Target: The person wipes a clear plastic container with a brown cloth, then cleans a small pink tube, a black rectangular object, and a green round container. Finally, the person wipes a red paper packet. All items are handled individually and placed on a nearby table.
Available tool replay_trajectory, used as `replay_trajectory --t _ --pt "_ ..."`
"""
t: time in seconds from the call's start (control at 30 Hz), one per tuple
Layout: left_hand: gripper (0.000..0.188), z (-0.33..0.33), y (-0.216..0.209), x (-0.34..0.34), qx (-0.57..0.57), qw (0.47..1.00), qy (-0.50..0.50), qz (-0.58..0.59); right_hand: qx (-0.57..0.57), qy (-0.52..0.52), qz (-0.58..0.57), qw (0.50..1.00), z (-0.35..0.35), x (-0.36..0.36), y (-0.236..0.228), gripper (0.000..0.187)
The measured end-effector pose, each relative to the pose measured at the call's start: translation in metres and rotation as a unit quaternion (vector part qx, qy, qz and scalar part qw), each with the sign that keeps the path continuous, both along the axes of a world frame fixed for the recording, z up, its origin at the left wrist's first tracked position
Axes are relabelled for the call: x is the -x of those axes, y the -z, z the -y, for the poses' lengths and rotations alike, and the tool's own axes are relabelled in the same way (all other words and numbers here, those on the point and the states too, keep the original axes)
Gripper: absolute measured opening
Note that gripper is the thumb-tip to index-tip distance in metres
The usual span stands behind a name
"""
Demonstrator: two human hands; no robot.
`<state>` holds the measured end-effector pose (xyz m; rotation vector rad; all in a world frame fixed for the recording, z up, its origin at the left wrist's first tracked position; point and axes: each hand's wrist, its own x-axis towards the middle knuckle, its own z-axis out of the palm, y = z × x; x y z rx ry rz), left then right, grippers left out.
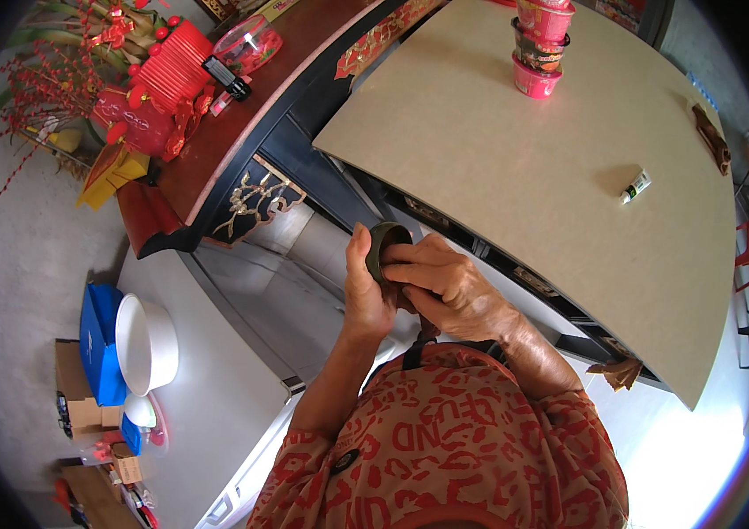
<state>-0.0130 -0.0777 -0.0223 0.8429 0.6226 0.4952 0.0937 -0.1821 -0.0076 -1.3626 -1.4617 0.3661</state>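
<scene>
Dark green is the round hollow thing (pixel 378 250), smooth and with a thick wall; its opening is dark within, and its kind cannot be told surely. It is in front of the person's chest, above the floor and near the edge of the table (pixel 498 150); the left hand (pixel 369 286) is closed around it, thumb on the outer side; the right hand (pixel 449 280) has bent fingers at the opening, but whether they grip it cannot be told.

The table is wide, beige and plain; on it stand a stack of pink and dark cups (pixel 540 53) and, well apart, a small tube (pixel 636 186) lies on its side. At the left is a red-brown sideboard (pixel 255 110) with red decorations (pixel 176 66); below it, a white bowl (pixel 149 344) is beside a blue box (pixel 101 344), near a grey wall (pixel 4 282).

Printed labels show on the cups and the tube, too small to read surely; large red letters cover the orange shirt (pixel 454 414).
</scene>
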Motion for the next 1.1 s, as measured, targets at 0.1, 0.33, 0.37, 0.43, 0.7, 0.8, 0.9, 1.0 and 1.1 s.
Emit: replay_trajectory --t 0.1,0.33,0.37,0.43,0.7,0.8,0.9,1.0,1.1 --pt "0.062 0.004 -0.008 -0.001 0.024 1.000 0.013 0.005 0.016 -0.070 -0.192 0.979 0.004 -0.007 0.003 0.030" --pt "0.056 0.006 -0.006 -0.009 0.034 0.997 0.010 0.068 -0.079 0.147 0.061 0.984 -0.006 0.014 0.006 0.041" --pt "0.056 0.006 -0.007 -0.008 0.012 0.997 0.023 0.077 -0.063 0.141 0.068 0.986 -0.005 0.016 0.006 0.041" --pt "0.056 0.006 -0.008 -0.005 -0.030 0.994 0.048 0.095 -0.029 0.128 0.081 0.988 -0.003 0.020 0.006 0.041" --pt "0.058 0.001 0.011 0.004 0.036 0.999 0.029 0.000 0.033 -0.029 0.023 0.999 0.009 0.002 0.006 0.027" --pt "0.058 -0.003 0.012 0.009 0.096 0.994 0.051 0.019 0.082 -0.125 -0.097 0.984 0.017 -0.021 -0.001 0.023" --pt "0.058 -0.017 0.018 0.010 0.111 0.985 0.101 0.085 -0.014 0.078 -0.073 0.994 0.021 -0.005 0.001 0.022" --pt "0.057 -0.012 0.020 0.007 0.099 0.982 0.121 0.104 -0.100 0.124 0.105 0.982 0.001 0.005 0.007 0.029" --pt "0.054 -0.008 0.020 0.007 0.083 0.993 0.063 0.060 -0.090 0.144 0.214 0.962 -0.007 0.010 0.011 0.034"
